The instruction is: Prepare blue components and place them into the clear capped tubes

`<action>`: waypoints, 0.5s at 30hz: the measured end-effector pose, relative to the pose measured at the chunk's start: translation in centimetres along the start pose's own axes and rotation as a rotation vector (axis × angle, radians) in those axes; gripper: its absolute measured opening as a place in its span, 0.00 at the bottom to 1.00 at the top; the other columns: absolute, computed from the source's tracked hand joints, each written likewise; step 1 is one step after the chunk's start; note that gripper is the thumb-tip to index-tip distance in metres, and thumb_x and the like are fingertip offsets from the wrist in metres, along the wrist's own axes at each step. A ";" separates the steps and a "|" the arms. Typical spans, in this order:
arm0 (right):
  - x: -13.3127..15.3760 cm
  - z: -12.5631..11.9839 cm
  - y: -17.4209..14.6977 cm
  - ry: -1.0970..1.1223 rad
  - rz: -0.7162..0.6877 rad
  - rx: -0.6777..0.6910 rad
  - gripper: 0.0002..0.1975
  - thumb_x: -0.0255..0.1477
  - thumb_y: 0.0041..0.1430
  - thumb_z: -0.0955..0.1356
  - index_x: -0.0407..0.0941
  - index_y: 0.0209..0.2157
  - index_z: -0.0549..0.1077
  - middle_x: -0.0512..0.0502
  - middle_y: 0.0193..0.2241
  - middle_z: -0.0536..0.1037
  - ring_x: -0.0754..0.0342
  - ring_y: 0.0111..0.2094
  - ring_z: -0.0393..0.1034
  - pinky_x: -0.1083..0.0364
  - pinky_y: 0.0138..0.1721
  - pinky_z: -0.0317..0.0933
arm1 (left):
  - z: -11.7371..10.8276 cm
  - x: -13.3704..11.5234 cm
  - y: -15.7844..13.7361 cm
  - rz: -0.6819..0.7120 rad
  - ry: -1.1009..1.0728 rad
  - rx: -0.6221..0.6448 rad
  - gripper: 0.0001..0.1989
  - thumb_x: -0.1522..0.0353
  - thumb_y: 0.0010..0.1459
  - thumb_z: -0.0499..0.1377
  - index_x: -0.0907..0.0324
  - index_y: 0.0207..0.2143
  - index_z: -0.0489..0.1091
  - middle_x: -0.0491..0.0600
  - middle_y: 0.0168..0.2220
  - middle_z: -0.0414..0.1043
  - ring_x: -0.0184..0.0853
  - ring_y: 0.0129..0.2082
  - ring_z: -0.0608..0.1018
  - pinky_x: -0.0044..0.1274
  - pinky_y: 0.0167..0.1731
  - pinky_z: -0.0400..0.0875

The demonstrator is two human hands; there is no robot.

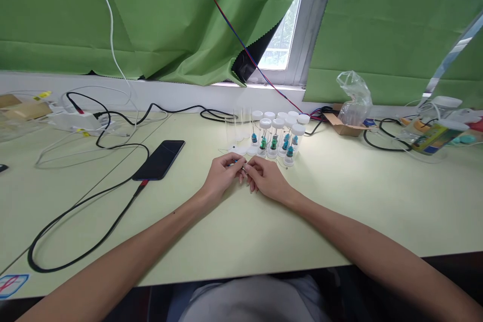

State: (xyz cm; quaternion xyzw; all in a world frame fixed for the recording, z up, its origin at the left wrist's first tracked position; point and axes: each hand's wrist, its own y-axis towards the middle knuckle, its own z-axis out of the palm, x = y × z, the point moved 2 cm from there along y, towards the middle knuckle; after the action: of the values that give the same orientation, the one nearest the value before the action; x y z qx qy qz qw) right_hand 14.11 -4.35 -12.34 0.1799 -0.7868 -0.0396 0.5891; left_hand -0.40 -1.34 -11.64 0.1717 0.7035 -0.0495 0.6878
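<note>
Nearest me, my pale shirt (pixel 241 304) is cut off by the bottom of the view. At the table's left corner a blue-bordered sticker (pixel 13 286), also cropped, bears a red mark that I can't read as a letter.

My left hand (pixel 222 173) has its thumb and forefinger pinched on a small blue part (pixel 236 163), mostly hidden by my fingers, just in front of the tubes. My right hand (pixel 267 177) meets it there, fingers bent; whether they grip the part too, I can't tell.

To the left lies a dark-screened smartphone (pixel 160 160), plugged into a black cable (pixel 124 216). Beyond my hands, white-capped clear tubes (pixel 265 124) hold blue and green pieces, the back ones partly covered by the front. Uncapped clear tubes (pixel 231 133) stand beside them, barely visible. Far right, the print on a yellow-labelled jar (pixel 433 137) is too small to read.
</note>
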 end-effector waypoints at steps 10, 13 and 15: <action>0.0 -0.1 0.0 -0.002 0.019 -0.019 0.19 0.45 0.65 0.61 0.45 0.29 0.66 0.52 0.23 0.72 0.59 0.17 0.68 0.59 0.20 0.64 | 0.3 -0.3 -0.1 -0.015 -0.016 -0.017 0.11 0.61 0.53 0.64 0.60 0.27 0.73 0.47 0.21 0.71 0.31 0.22 0.71 0.25 0.27 0.65; 0.0 -0.1 0.0 0.000 0.015 -0.023 0.20 0.46 0.65 0.61 0.45 0.28 0.66 0.52 0.22 0.72 0.59 0.17 0.69 0.58 0.20 0.64 | 0.3 -0.5 -0.2 -0.020 -0.026 -0.022 0.11 0.62 0.53 0.64 0.60 0.27 0.73 0.46 0.21 0.70 0.31 0.21 0.71 0.25 0.27 0.66; -0.1 -0.1 0.0 0.008 0.015 -0.024 0.20 0.46 0.65 0.61 0.45 0.28 0.66 0.52 0.22 0.72 0.58 0.16 0.69 0.58 0.19 0.64 | 0.4 -0.5 -0.2 -0.022 -0.033 -0.027 0.11 0.62 0.53 0.64 0.61 0.27 0.73 0.46 0.21 0.70 0.31 0.21 0.71 0.25 0.27 0.66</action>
State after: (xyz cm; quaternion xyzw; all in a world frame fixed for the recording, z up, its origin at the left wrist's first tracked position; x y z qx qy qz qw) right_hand 14.20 -4.29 -12.38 0.1671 -0.7854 -0.0438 0.5944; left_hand -0.13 -1.74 -11.16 0.1538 0.6945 -0.0503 0.7011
